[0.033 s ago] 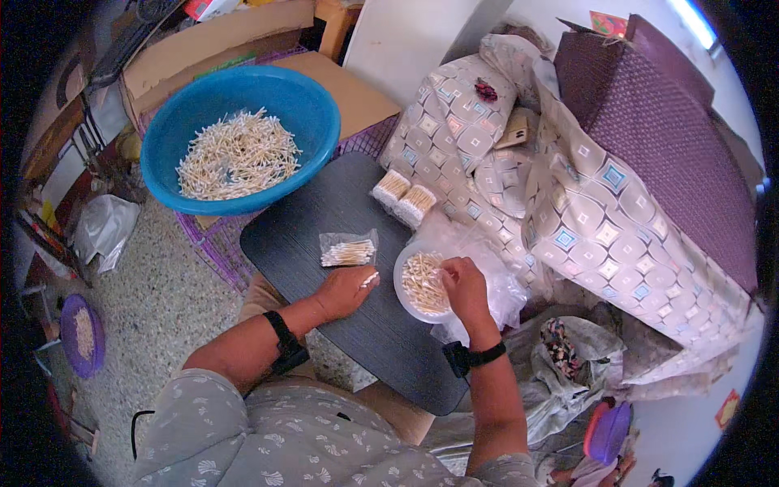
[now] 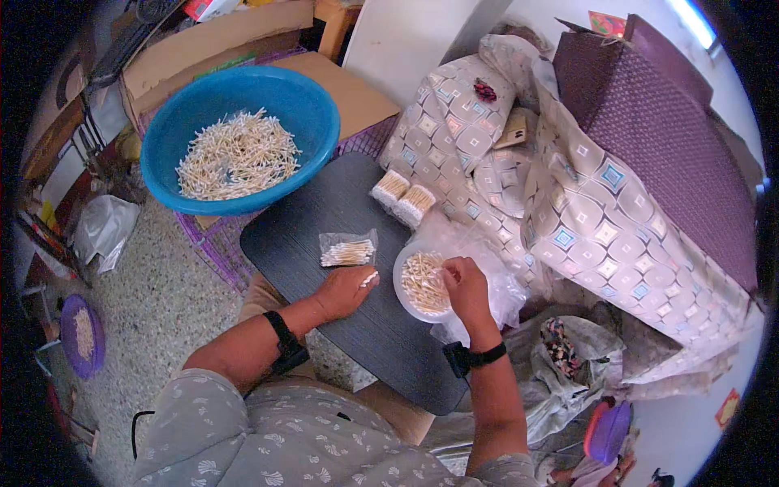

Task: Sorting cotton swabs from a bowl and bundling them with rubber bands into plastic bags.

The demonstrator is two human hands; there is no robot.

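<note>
My left hand (image 2: 342, 294) is closed around a few cotton swabs, whose white tips (image 2: 370, 279) poke out by the fingers. It rests over a dark board (image 2: 312, 195) across my lap. Just beyond it lies a clear plastic packet (image 2: 349, 250) with cotton swabs inside. At the right rim of a white bowl (image 2: 398, 286) full of loose cotton swabs (image 2: 423, 284), my right hand (image 2: 467, 294) has its fingers pinched together. Whatever they hold, if anything, is hidden. Two packed bundles of swabs (image 2: 404, 196) sit at the board's far right edge.
A large blue basin (image 2: 320, 154) with many loose swabs stands at the far left beside cardboard (image 2: 345, 89). Clear plastic bags (image 2: 499, 284) lie right of the bowl. Patterned cloth (image 2: 600, 227) covers the right side. On the floor at left is a purple basin (image 2: 97, 357).
</note>
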